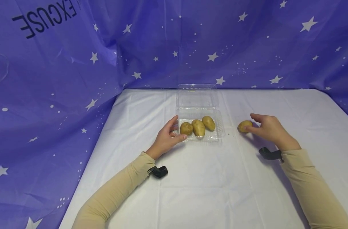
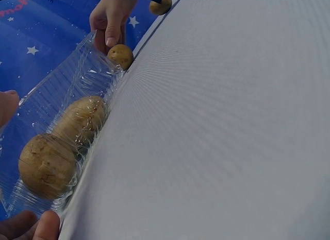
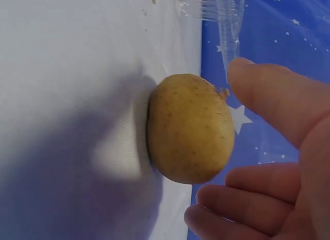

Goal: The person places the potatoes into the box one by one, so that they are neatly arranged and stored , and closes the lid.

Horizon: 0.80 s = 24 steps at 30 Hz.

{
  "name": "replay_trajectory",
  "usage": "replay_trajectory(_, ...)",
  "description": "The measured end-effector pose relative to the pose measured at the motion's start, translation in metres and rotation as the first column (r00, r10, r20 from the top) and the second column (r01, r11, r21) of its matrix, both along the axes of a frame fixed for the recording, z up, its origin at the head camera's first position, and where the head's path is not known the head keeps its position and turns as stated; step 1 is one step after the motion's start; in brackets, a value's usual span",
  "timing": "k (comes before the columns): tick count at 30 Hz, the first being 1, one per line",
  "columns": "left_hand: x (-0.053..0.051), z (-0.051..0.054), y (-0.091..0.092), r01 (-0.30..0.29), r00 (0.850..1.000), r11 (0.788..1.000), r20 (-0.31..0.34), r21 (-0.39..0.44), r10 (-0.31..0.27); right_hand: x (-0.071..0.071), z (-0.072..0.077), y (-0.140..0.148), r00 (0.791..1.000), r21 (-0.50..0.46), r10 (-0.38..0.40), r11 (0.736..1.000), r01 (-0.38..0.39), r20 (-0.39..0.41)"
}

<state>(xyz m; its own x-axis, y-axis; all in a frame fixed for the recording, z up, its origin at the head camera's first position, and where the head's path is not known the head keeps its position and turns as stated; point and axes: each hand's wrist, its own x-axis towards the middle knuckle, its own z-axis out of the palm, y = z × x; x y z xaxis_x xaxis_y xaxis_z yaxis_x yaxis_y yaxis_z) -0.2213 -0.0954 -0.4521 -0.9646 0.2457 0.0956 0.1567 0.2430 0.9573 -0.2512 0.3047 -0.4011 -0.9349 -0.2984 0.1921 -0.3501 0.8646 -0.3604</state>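
Left of centre in the head frame, left hand [image 1: 167,135] with thumb and fingers apart, at the left side of a clear container [image 1: 220,125]. Inside, at mid-frame, three potatoes [image 1: 198,128] in a row; above them, the lid [image 1: 197,99], laid back. Right of centre, a lone potato [image 1: 243,126] on white cloth [image 1: 196,190], then right hand [image 1: 266,128], thumb and fingers apart about that potato, unclamped.

There are five potatoes [image 1: 198,128], one clear container [image 1: 196,108], two hands [image 1: 168,135].
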Motion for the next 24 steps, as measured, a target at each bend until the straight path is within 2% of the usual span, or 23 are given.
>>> replay_trajectory(10, 0.000, -0.001, 0.000, -0.001, 1.000, 1.000, -0.007, -0.002, 0.001, -0.002, -0.007, -0.007, 0.992, 0.036, -0.021, 0.999, 0.017, 0.125)
replay_trajectory(24, 0.001, 0.000, 0.000, 0.006, 1.000, 1.000, 0.002, 0.005, -0.006, -0.002, -0.013, -0.011, 0.998, 0.043, -0.005, 0.999, 0.003, 0.064)
